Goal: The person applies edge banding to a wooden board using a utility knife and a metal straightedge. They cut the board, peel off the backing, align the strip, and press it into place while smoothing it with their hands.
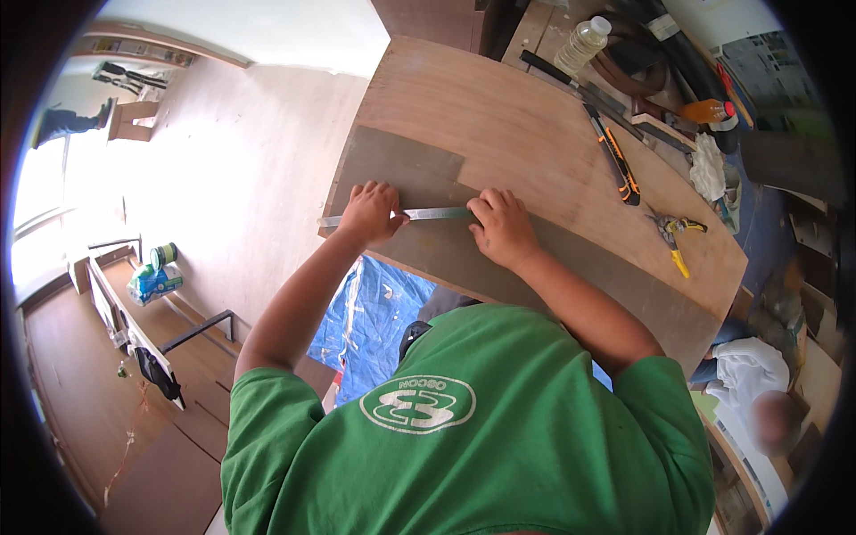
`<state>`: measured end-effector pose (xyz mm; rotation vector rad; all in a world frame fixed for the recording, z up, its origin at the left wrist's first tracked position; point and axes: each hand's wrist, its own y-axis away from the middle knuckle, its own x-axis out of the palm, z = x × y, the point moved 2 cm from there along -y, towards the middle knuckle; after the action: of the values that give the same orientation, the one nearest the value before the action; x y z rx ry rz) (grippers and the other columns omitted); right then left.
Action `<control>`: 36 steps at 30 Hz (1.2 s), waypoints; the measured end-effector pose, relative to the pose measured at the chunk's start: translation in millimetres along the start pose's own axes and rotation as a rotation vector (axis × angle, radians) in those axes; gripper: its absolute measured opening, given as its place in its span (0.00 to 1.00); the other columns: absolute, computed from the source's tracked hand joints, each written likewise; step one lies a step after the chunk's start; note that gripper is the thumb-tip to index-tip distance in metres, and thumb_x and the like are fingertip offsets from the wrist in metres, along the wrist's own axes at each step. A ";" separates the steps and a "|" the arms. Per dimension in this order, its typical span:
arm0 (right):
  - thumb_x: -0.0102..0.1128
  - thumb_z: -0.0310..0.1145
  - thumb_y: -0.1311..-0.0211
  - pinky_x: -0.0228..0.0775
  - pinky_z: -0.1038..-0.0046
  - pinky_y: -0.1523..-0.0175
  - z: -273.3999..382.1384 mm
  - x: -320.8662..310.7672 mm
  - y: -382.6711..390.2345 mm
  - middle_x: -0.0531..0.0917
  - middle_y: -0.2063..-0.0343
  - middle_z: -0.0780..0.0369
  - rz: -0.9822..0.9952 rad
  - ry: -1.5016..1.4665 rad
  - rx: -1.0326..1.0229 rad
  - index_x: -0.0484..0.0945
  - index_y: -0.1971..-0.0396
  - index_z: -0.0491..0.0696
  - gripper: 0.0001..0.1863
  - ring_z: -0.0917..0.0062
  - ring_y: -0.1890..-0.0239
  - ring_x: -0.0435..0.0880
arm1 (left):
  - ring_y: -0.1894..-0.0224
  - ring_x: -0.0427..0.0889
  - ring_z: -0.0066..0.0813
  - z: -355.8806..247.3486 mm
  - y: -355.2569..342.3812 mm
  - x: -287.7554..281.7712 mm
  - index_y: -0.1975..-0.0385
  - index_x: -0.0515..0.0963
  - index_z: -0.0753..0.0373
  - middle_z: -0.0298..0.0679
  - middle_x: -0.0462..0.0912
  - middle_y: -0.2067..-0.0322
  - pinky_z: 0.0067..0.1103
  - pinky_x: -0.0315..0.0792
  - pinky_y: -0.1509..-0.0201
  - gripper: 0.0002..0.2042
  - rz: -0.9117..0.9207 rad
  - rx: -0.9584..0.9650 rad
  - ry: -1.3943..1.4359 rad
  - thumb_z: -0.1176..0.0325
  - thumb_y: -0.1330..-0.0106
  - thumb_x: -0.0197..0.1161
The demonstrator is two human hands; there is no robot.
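Both of my hands rest on a thin metal straight strip (432, 214) lying across a grey-brown sheet (606, 276) on the plywood work surface (499, 107). My left hand (373, 214), fingers curled, pinches the strip near its left part. My right hand (501, 227) has bent fingers on its right end, which is partly hidden under them. Farther right lie an orange-and-black utility knife (613, 156) and yellow-handled snips (678, 239).
Bottles (580, 49), tubing and tools crowd the back-right edge. A person (744, 379) in white is at the lower right. A blue tarp (366, 303) shows below the board. At left stand a metal-legged bench (196, 330) with packages and a small wooden stool (132, 120).
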<state>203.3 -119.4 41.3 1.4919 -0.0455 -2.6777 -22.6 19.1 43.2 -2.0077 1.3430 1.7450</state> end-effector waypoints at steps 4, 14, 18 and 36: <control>0.66 0.32 0.45 0.66 0.58 0.48 5.2 -6.7 6.1 0.75 0.59 0.62 0.059 0.089 0.024 0.76 0.61 0.52 0.12 0.63 0.50 0.73 | 0.55 0.80 0.39 -16.1 3.6 14.1 0.66 0.75 0.56 0.37 0.80 0.63 0.34 0.68 0.48 0.08 0.029 0.095 0.176 0.63 0.40 0.67; 0.62 0.35 0.41 0.70 0.59 0.55 -35.9 -26.6 103.4 0.81 0.69 0.55 0.146 -0.263 0.410 0.78 0.67 0.46 0.08 0.57 0.62 0.80 | 0.57 0.80 0.41 -133.8 24.4 -50.4 0.57 0.77 0.61 0.41 0.80 0.63 0.33 0.68 0.46 0.14 -0.487 0.564 0.331 0.71 0.43 0.65; 0.67 0.42 0.40 0.69 0.71 0.62 -69.3 -44.2 200.1 0.80 0.74 0.62 -0.143 -0.611 0.695 0.77 0.70 0.44 0.16 0.74 0.70 0.78 | 0.56 0.80 0.41 -147.5 44.0 -63.1 0.54 0.79 0.64 0.44 0.80 0.60 0.31 0.71 0.49 0.14 -0.231 0.557 0.655 0.71 0.40 0.67; 0.70 0.34 0.45 0.73 0.66 0.61 -179.9 -148.8 221.1 0.82 0.71 0.58 -0.562 -0.106 0.853 0.77 0.62 0.44 0.15 0.64 0.69 0.82 | 0.58 0.85 0.34 -104.8 -5.0 -10.4 0.61 0.83 0.64 0.43 0.86 0.63 0.26 0.77 0.52 0.09 -0.040 0.265 0.670 0.66 0.28 0.59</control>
<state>445.6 -325.8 86.6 1.7268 -1.0405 -3.4159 56.3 -39.0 82.0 -2.5270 1.5734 0.8224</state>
